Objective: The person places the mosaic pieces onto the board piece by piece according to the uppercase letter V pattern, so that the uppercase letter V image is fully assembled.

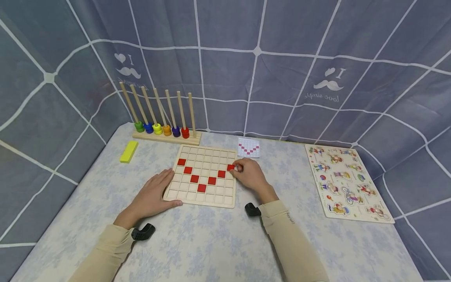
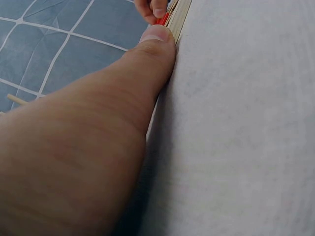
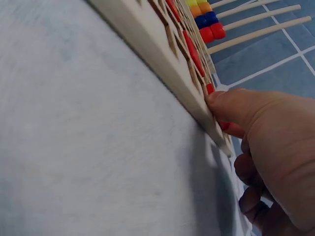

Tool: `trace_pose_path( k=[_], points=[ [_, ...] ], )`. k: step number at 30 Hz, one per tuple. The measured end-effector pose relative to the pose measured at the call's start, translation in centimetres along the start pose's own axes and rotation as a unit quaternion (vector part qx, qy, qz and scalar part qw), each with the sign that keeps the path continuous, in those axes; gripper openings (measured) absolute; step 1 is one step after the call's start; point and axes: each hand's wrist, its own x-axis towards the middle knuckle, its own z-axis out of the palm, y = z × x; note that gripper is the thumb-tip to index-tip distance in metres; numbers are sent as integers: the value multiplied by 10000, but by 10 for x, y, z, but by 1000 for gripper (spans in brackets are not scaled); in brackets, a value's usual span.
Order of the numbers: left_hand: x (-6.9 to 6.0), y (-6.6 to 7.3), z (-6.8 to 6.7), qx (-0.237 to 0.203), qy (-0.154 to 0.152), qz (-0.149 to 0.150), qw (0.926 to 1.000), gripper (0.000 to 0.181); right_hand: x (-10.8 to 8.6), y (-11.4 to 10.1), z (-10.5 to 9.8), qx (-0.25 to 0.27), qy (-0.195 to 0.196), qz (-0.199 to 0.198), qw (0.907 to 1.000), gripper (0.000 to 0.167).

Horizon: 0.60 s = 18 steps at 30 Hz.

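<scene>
A wooden grid board (image 1: pixel 216 199) lies on the table, with several red square tiles (image 1: pixel 201 188) set in its cells in a V shape. At the right edge of the board, my right hand (image 1: pixel 251 175) pinches a red tile (image 1: pixel 230 167) between thumb and forefinger, at the top of the V's right arm. In the right wrist view the thumb (image 3: pixel 236 104) partly hides that tile. My left hand (image 1: pixel 151 196) rests along the board's left edge, fingers straight and thumb spread by the near corner. The left wrist view shows mostly this hand's thumb (image 2: pixel 147 56) against the board's side.
A printed card (image 1: pixel 248 148) with a V pattern lies behind the board. A peg stand (image 1: pixel 165 138) with coloured beads stands at back left, near a yellow block (image 1: pixel 128 152). At right lies a picture puzzle board (image 1: pixel 327 192). A grey-blue curtain (image 1: pixel 229 74) encloses the table.
</scene>
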Motion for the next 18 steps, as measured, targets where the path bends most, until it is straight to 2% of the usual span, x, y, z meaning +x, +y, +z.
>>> trace_pose_path(
  k=[6,14,18],
  points=[
    [4,2,-2,-51,-21,45,10000,116,4,-5,-9,-116,-163,40,9998,22],
    [6,5,-1,-14,-89,22,10000,117,8,-14,-19,-491,-530,385,9966,23],
    [6,6,-3,-71,-74,-12,9999,117,9,-15,-19,-409,-508,389,9971,22]
  ],
)
